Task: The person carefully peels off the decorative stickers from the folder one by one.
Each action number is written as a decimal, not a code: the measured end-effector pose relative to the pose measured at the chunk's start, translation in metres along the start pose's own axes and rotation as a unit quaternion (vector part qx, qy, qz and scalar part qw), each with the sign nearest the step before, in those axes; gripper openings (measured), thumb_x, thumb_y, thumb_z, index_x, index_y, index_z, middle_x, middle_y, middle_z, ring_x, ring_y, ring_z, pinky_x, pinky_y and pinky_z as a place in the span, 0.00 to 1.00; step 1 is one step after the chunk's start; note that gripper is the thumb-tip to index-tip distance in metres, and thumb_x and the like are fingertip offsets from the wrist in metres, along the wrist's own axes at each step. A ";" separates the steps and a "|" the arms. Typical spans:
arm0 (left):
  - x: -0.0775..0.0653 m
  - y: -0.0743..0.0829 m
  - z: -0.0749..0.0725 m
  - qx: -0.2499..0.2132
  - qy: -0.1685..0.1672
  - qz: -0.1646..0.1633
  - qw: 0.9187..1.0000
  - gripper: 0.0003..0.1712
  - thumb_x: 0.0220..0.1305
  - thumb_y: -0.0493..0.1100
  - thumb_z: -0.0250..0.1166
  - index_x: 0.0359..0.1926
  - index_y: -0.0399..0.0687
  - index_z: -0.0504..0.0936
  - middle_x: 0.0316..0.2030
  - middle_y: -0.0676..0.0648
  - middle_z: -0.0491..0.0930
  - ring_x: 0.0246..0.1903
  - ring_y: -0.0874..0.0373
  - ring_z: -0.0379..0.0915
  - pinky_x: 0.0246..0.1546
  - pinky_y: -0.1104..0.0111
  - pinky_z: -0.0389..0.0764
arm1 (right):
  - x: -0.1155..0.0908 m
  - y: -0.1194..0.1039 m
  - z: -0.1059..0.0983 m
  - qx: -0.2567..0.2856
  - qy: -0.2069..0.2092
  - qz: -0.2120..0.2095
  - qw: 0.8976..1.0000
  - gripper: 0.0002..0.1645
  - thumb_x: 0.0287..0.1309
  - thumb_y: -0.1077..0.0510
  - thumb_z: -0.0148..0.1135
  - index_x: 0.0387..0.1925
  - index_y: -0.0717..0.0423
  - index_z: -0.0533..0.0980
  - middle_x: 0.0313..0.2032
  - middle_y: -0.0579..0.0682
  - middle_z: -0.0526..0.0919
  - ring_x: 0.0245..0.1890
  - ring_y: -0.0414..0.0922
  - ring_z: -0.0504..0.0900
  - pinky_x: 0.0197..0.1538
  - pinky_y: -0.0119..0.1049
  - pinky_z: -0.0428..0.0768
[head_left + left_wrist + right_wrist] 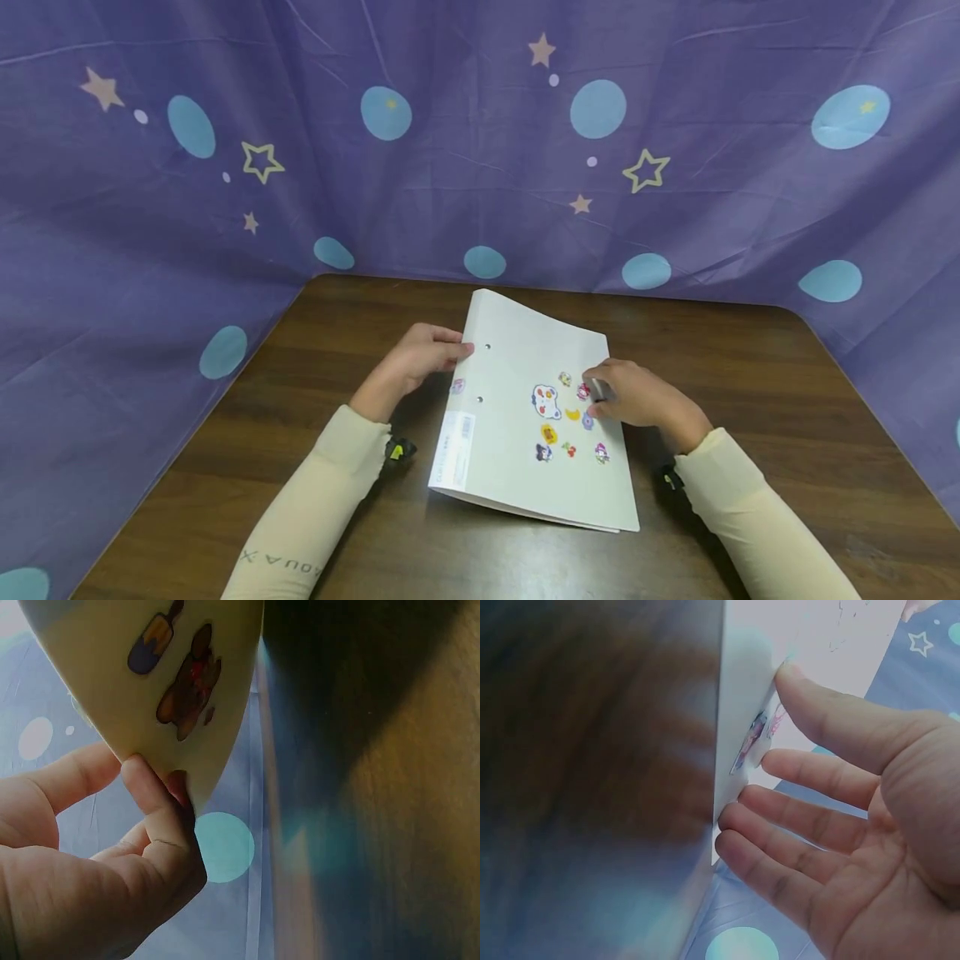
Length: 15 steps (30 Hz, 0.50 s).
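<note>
A white ring binder [525, 358] lies closed and slanted on the table, with two metal rivets near its spine. Stickers, among them a white bear-like face [546, 402], dot the right part of its cover. My left hand [423, 354] pinches the spine edge on the left side. In the left wrist view that hand [112, 862] holds the binder's edge, below a popsicle sticker [151, 643] and a brown sticker [190, 686]. My right hand [637, 393] touches the cover near its right edge; in the right wrist view its fingers [802, 810] are extended, fingertips against the surface.
The brown wooden table [345, 308] spreads around the binder. Behind and at the sides hangs a purple curtain [465, 192] with stars and blue dots. A white label [453, 450] sits on the spine's near end.
</note>
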State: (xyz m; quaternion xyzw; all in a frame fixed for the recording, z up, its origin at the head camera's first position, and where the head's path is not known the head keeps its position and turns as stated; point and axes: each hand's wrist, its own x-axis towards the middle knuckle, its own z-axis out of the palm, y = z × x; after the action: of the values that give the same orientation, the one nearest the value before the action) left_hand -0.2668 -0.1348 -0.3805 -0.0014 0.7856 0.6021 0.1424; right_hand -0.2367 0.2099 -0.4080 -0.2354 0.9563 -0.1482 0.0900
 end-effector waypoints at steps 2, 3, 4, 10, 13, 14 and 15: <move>0.000 0.001 0.001 -0.004 -0.002 0.004 1.000 0.26 0.66 0.38 0.70 0.60 0.28 0.76 0.51 0.34 0.81 0.41 0.51 0.81 0.52 0.60 0.82 | -0.001 0.000 0.000 0.003 0.005 -0.004 1.000 0.35 0.57 0.53 0.77 0.63 0.62 0.77 0.58 0.60 0.80 0.54 0.54 0.79 0.59 0.53 0.80; 0.001 0.001 0.001 -0.007 -0.004 0.006 1.000 0.27 0.65 0.38 0.70 0.60 0.28 0.75 0.51 0.34 0.81 0.42 0.50 0.82 0.53 0.59 0.82 | -0.001 0.000 0.000 0.003 0.007 -0.009 1.000 0.35 0.57 0.53 0.77 0.63 0.62 0.77 0.57 0.60 0.80 0.54 0.54 0.79 0.58 0.53 0.80; 0.001 0.001 0.002 -0.008 -0.005 0.009 1.000 0.27 0.65 0.38 0.71 0.61 0.28 0.75 0.51 0.35 0.81 0.42 0.49 0.82 0.53 0.59 0.82 | -0.001 0.001 0.000 0.002 0.010 -0.014 1.000 0.35 0.57 0.53 0.77 0.63 0.63 0.77 0.57 0.61 0.80 0.53 0.54 0.80 0.57 0.54 0.80; -0.001 0.003 0.002 0.007 -0.009 0.020 1.000 0.30 0.63 0.37 0.72 0.62 0.29 0.73 0.51 0.34 0.82 0.43 0.47 0.82 0.51 0.55 0.84 | -0.001 0.002 0.000 0.002 0.012 -0.015 1.000 0.35 0.58 0.53 0.76 0.64 0.62 0.76 0.57 0.60 0.80 0.53 0.53 0.80 0.57 0.53 0.80; -0.003 0.003 0.002 0.010 -0.011 0.015 1.000 0.30 0.63 0.37 0.72 0.62 0.29 0.72 0.50 0.34 0.82 0.42 0.47 0.83 0.47 0.53 0.86 | -0.001 0.001 -0.001 0.005 0.009 -0.015 1.000 0.35 0.59 0.53 0.75 0.64 0.62 0.76 0.57 0.60 0.80 0.53 0.54 0.79 0.57 0.54 0.80; -0.003 0.003 0.001 0.008 -0.012 0.014 1.000 0.31 0.63 0.37 0.72 0.62 0.29 0.72 0.50 0.34 0.82 0.41 0.47 0.83 0.46 0.53 0.87 | -0.001 0.001 -0.002 0.005 0.008 -0.016 1.000 0.35 0.59 0.53 0.75 0.64 0.62 0.76 0.57 0.61 0.80 0.53 0.54 0.79 0.57 0.54 0.80; -0.003 0.003 0.001 0.006 -0.011 0.012 1.000 0.31 0.63 0.37 0.72 0.62 0.29 0.72 0.50 0.34 0.82 0.41 0.48 0.83 0.45 0.53 0.87 | -0.001 0.001 -0.002 0.006 0.007 -0.017 1.000 0.35 0.59 0.53 0.75 0.64 0.62 0.76 0.57 0.61 0.80 0.53 0.54 0.80 0.57 0.54 0.80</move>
State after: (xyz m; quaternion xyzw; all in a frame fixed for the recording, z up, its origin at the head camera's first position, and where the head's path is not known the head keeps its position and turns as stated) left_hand -0.2640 -0.1335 -0.3776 0.0162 0.7878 0.5987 0.1438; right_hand -0.2370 0.2114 -0.4061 -0.2505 0.9518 -0.1567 0.0823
